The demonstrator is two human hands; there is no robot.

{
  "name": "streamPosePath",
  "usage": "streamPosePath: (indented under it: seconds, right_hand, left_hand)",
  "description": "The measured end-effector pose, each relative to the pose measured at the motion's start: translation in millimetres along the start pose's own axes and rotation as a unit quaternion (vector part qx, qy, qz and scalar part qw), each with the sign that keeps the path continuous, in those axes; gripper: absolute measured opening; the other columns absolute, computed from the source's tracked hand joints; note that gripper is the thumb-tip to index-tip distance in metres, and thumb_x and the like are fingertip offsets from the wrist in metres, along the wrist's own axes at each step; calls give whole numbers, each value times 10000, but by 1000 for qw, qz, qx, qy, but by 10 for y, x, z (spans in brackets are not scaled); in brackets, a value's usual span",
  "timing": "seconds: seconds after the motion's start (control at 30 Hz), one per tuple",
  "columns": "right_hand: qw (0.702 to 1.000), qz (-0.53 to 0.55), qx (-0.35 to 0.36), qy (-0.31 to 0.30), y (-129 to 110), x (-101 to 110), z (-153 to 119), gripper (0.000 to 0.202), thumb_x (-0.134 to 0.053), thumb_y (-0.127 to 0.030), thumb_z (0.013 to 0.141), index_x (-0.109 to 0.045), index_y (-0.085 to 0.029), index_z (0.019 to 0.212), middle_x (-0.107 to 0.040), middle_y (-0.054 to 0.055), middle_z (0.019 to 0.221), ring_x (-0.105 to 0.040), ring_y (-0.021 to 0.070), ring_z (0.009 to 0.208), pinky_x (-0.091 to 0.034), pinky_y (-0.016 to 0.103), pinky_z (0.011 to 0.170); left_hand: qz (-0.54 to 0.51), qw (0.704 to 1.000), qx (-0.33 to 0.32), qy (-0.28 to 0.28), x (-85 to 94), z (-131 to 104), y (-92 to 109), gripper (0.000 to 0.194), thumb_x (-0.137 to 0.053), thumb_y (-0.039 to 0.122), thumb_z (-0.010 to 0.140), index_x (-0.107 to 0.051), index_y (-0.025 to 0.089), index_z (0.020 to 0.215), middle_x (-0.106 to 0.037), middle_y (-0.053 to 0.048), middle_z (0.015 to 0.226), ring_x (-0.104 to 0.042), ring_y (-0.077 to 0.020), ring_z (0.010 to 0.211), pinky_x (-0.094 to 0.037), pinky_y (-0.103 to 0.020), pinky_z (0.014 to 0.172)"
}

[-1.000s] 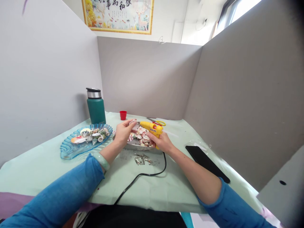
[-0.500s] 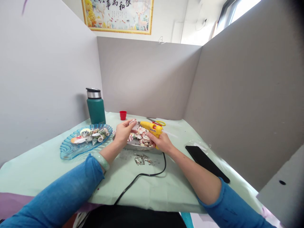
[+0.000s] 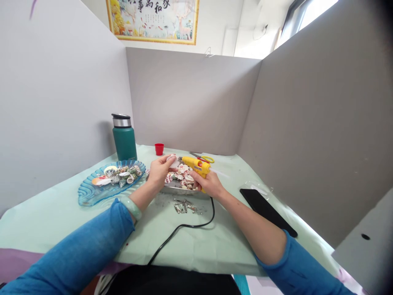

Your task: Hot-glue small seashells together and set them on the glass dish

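Observation:
My right hand (image 3: pixel 209 183) is closed around the handle of a yellow hot glue gun (image 3: pixel 196 164), with a clear glue stick (image 3: pixel 218 172) sticking out of its back end. The gun's nozzle points left, close to a pale seashell (image 3: pixel 174 162) pinched between the thumb and fingers of my left hand (image 3: pixel 160 170). Whether nozzle and shell touch, I cannot tell. Under both hands a metal tray (image 3: pixel 181 191) holds many pinkish-white shells (image 3: pixel 184 171). Several small metal clips or pins (image 3: pixel 185 206) lie in front of the tray.
On the left stand a blue shell-shaped dish (image 3: pixel 87 197) of shells and a green bottle (image 3: pixel 125 143). Behind are a red cup (image 3: pixel 159 149) and scissors (image 3: pixel 206 159). A black slab (image 3: pixel 267 211) lies right. The gun's black cord (image 3: pixel 181 226) runs to the front edge. Grey panels (image 3: pixel 190 94) enclose the table.
Almost nothing differs. Both hands keep their places, with the glue gun's nozzle still beside the shell.

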State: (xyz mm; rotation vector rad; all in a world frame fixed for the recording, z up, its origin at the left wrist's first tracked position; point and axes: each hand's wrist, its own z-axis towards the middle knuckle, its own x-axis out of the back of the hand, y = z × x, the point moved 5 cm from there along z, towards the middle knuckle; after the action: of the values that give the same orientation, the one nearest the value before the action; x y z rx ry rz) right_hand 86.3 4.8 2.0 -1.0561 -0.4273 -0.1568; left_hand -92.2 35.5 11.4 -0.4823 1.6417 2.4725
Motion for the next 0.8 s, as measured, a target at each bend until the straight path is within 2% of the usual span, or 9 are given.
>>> streamPosePath:
  seconds: [0.27, 0.5, 0.7, 0.8]
  right_hand:
    - [1000, -22, 7, -6, -11, -8, 5, 447, -521, -609, 804, -553, -183, 669, -552, -10, 517, -515, 114, 446, -428, 222, 453]
    - [1000, -17, -5, 11, 25, 9, 0, 482, -517, -621, 802, -529, -180, 606, -549, 0, 516, -517, 112, 436, -439, 229, 463]
    - [1000, -24, 3, -6, -7, -12, 0, 461, -519, -611, 803, -543, -184, 629, -557, -3, 522, -517, 117, 448, -428, 228, 452]
    - [1000, -29, -2, 6, -35, -2, -7, 459, -515, -605, 805, -527, -186, 619, -546, -7, 515, -515, 116, 446, -429, 229, 457]
  left_hand:
    - [15, 1000, -12, -25, -13, 8, -19, 369, -768, 369, 611, -695, 107, 860, -661, -62, 946, -600, -140, 743, -551, -233, 549]
    - [5, 1000, -4, 1, 4, 1, 3, 394, -784, 309, 601, -588, 114, 883, -620, -20, 782, -594, -113, 648, -551, -233, 530]
    - [14, 1000, -3, -9, -17, -13, 17, 369, -766, 317, 625, -559, 120, 858, -621, -23, 787, -596, -113, 664, -546, -234, 540]
    - [15, 1000, -5, -16, -24, -9, 14, 371, -769, 323, 617, -561, 122, 850, -620, -17, 782, -593, -109, 653, -544, -237, 544]
